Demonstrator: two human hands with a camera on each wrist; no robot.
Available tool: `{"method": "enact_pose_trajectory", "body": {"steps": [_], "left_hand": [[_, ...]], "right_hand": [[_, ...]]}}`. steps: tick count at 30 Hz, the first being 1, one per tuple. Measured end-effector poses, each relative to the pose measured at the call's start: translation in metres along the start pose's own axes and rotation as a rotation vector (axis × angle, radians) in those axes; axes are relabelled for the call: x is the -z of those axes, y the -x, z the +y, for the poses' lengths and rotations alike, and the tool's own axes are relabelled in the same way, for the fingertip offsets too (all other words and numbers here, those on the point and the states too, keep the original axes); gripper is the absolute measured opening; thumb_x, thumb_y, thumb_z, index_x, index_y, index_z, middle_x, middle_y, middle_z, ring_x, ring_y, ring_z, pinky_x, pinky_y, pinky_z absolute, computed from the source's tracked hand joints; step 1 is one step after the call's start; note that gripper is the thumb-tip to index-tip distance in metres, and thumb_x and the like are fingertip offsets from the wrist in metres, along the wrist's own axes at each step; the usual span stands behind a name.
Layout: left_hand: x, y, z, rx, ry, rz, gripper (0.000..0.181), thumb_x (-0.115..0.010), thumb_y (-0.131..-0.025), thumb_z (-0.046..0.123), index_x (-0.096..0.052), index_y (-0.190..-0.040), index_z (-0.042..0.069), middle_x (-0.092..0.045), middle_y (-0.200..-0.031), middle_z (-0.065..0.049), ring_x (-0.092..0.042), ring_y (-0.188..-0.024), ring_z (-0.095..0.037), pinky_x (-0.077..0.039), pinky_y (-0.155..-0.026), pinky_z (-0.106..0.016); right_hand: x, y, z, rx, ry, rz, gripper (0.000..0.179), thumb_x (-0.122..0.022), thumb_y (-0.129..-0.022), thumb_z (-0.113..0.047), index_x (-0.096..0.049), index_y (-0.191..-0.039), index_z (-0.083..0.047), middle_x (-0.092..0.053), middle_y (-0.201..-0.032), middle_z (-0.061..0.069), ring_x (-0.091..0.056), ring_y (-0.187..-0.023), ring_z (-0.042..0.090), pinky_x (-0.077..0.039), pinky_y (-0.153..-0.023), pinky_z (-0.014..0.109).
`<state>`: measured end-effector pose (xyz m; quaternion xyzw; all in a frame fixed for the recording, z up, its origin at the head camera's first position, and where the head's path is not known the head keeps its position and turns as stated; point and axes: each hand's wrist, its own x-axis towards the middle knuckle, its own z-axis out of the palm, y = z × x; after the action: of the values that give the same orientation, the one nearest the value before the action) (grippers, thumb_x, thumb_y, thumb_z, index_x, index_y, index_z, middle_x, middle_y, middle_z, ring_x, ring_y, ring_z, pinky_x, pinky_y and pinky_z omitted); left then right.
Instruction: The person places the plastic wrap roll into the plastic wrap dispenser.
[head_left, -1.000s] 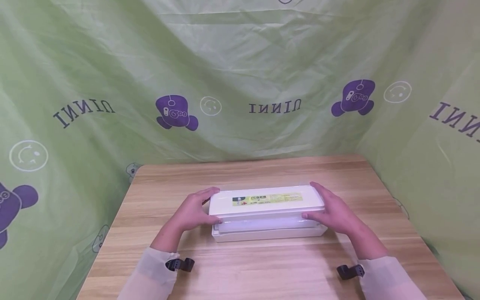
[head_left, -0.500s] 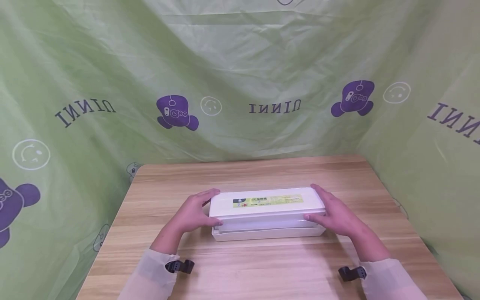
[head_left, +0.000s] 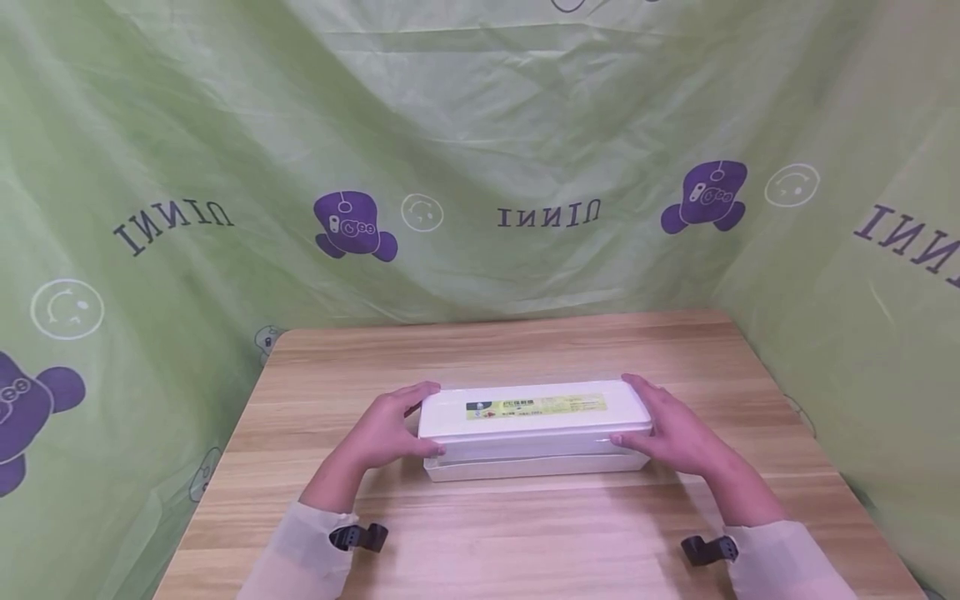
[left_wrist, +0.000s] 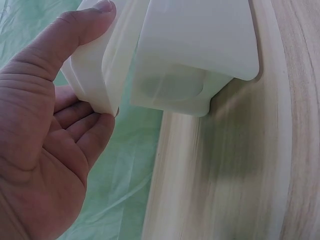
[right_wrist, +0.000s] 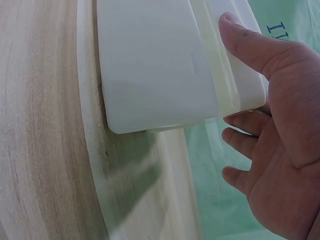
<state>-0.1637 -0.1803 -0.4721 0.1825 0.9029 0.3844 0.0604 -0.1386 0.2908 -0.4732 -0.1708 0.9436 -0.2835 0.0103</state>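
A long white cling film box stands mid-table in the head view, its lid bearing a green and yellow label. Thumb in front and fingers behind, my left hand holds the lid's left end. My right hand grips the right end the same way. Below the lid sits the box base, resting on the table. In the left wrist view a gap separates the lid from the base. The right wrist view has the lid close over the base. The box's inside is hidden.
The wood-grain table reaches back to a green printed curtain, which also hangs at both sides. A small black camera sits at the left wrist, another black camera at the right.
Both hands have lowered the lid a little, and the strip showing between lid and base has narrowed. The base has stayed in place.
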Motion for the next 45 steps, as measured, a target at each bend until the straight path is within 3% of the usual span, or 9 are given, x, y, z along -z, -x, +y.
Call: {"method": "enact_pose_trajectory", "body": {"steps": [9, 14, 27, 33, 45], "left_hand": [[-0.003, 0.004, -0.001, 0.015, 0.019, -0.007, 0.096, -0.1, -0.062, 0.04, -0.06, -0.146, 0.017, -0.054, -0.154, -0.003, -0.05, -0.141, -0.027, -0.045, -0.114, -0.046], [-0.004, 0.006, -0.001, 0.023, 0.007, -0.005, 0.095, -0.1, -0.062, 0.043, -0.061, -0.146, 0.02, -0.056, -0.151, -0.001, -0.051, -0.141, -0.026, -0.044, -0.115, -0.047], [-0.009, 0.009, -0.001, 0.027, 0.017, -0.013, 0.097, -0.1, -0.061, 0.043, -0.062, -0.145, 0.013, -0.057, -0.151, -0.003, -0.05, -0.141, -0.026, -0.043, -0.116, -0.044], [-0.012, 0.009, -0.002, 0.028, 0.039, -0.018, 0.097, -0.1, -0.061, 0.042, -0.062, -0.144, 0.012, -0.057, -0.15, -0.005, -0.051, -0.141, -0.027, -0.045, -0.114, -0.042], [-0.013, 0.01, -0.003, 0.008, 0.006, -0.033, 0.096, -0.099, -0.062, 0.044, -0.062, -0.144, 0.011, -0.059, -0.149, -0.004, -0.051, -0.14, -0.028, -0.041, -0.117, -0.048]], "right_hand": [[0.0, 0.003, 0.001, 0.004, -0.001, 0.0, 0.105, -0.08, -0.085, -0.058, -0.032, -0.159, -0.001, -0.053, -0.146, 0.028, -0.055, -0.127, 0.048, -0.043, -0.106, 0.067], [0.0, 0.005, 0.001, 0.002, 0.004, -0.006, 0.106, -0.08, -0.085, -0.059, -0.032, -0.159, 0.0, -0.051, -0.149, 0.029, -0.052, -0.131, 0.049, -0.041, -0.109, 0.067], [0.001, 0.008, 0.002, 0.017, 0.004, -0.006, 0.105, -0.081, -0.084, -0.058, -0.034, -0.158, 0.0, -0.053, -0.148, 0.027, -0.057, -0.125, 0.045, -0.045, -0.105, 0.065], [0.003, 0.01, 0.001, 0.019, 0.003, -0.013, 0.105, -0.081, -0.084, -0.057, -0.034, -0.157, 0.002, -0.05, -0.149, 0.029, -0.055, -0.129, 0.047, -0.041, -0.109, 0.067], [0.002, 0.012, 0.002, -0.002, 0.0, -0.032, 0.105, -0.083, -0.083, -0.056, -0.036, -0.157, 0.002, -0.051, -0.148, 0.03, -0.056, -0.127, 0.048, -0.038, -0.11, 0.069]]}}
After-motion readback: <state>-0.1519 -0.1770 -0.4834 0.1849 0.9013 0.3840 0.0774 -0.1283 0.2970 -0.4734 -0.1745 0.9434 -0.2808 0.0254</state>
